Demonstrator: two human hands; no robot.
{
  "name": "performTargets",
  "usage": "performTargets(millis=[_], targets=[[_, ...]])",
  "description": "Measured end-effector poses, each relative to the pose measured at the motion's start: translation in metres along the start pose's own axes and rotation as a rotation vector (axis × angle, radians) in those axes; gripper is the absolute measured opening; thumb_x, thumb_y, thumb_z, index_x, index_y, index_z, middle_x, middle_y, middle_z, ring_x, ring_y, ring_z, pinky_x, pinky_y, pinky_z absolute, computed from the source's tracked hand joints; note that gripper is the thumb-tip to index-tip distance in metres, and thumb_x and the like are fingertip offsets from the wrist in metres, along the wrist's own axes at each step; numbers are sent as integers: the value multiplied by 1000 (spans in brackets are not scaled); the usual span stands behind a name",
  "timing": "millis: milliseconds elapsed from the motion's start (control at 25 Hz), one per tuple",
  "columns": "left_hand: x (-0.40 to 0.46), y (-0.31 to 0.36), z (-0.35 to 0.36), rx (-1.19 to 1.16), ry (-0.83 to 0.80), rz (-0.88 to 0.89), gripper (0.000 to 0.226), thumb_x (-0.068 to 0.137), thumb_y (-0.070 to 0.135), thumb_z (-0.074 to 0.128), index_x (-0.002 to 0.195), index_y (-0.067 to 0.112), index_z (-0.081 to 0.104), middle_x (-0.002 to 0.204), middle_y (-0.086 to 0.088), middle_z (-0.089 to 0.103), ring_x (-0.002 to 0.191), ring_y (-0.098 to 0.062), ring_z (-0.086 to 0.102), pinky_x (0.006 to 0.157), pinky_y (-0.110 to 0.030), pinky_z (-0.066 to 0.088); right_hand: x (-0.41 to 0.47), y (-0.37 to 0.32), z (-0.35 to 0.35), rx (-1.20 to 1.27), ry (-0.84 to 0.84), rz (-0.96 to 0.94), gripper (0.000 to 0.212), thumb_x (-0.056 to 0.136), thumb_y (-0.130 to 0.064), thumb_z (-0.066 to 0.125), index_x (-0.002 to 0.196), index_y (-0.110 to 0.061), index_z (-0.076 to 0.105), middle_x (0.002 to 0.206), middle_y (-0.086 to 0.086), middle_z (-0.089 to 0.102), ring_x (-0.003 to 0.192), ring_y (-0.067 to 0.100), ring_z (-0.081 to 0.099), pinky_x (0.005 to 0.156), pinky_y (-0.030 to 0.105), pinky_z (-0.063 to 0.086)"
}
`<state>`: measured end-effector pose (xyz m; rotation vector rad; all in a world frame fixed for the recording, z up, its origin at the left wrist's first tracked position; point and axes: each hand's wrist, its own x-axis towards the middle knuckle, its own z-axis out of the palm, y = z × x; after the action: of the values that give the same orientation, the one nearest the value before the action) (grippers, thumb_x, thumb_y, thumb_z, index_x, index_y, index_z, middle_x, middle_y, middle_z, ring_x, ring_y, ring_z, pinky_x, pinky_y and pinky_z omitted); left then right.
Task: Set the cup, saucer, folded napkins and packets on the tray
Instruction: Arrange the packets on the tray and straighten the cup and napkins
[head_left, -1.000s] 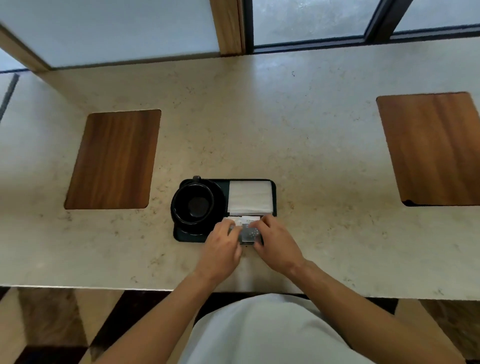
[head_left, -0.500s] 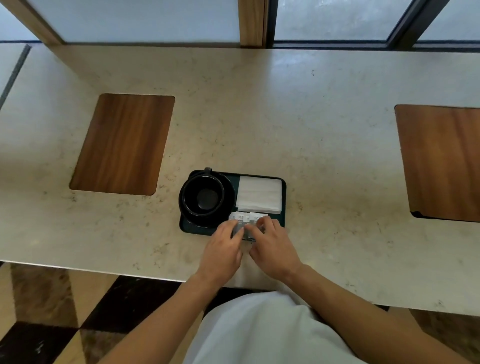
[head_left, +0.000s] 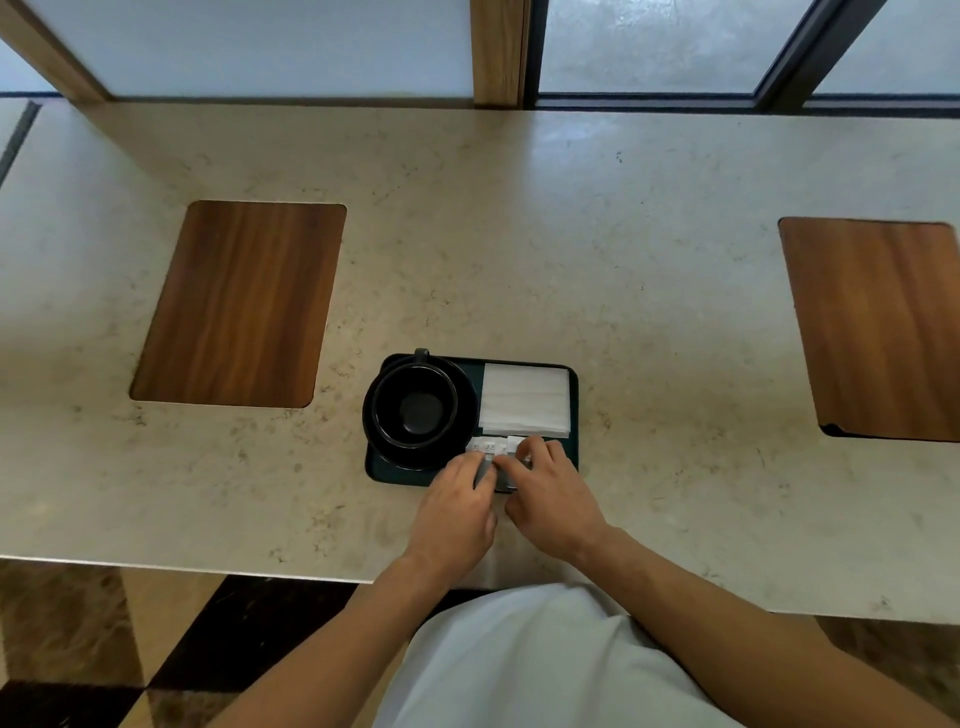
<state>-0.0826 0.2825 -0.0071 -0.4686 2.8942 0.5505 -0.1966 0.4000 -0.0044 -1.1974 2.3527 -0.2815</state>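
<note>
Two hands, left hand (head_left: 457, 506) and right hand (head_left: 551, 493), pinch the packets (head_left: 491, 448) (partly hidden) at the tray's (head_left: 376, 467) five o'clock corner; cup (head_left: 415, 411) at nine.

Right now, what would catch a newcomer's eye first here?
The dark tray at the counter's near middle, with a black cup on its saucer beside white folded napkins. In front, the left hand and right hand handle the packets.
</note>
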Motion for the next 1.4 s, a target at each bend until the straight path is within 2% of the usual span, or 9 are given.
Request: performTargets(millis=[360,640,1040,1280,1400], targets=[[5,3,1,22,-11,51,51,78,16,72,128,6,64,127,-13,63,121,-28,57,107,-40,48,-3,6,1,-22,55,42,43,90,-29,58,132,-26,60,125,4,55,104,25,49,91,36,46],[10,19,5,44,-52,89,55,81,15,67,135,6,59,135,-14,59,130,-30,52,113,-43,43,-13,17,-1,-78,112,118,35,92,-35,58,127,-34,62,121,-3,57,109,19,53,96,36,36],[10,24,6,65,-59,110,58,84,15,63,140,8,54,141,-14,55,134,-30,48,116,-43,38,-21,22,-2,-70,97,136,40,91,-35,57,130,-34,60,127,-2,57,115,20,53,98,39,36],[8,28,3,-18,5,33,55,81,11,67,135,8,58,138,-19,56,131,-32,52,111,-44,42,-21,24,-5,-21,93,115,43,92,-30,57,135,-33,57,132,-1,52,121,20,48,103,36,32],[8,30,-1,-59,88,50,50,80,11,68,130,8,62,133,-18,59,127,-31,55,108,-42,46,-20,27,-8,18,121,108,47,93,-31,59,139,-29,54,134,2,51,123,22,46,105,36,32]])
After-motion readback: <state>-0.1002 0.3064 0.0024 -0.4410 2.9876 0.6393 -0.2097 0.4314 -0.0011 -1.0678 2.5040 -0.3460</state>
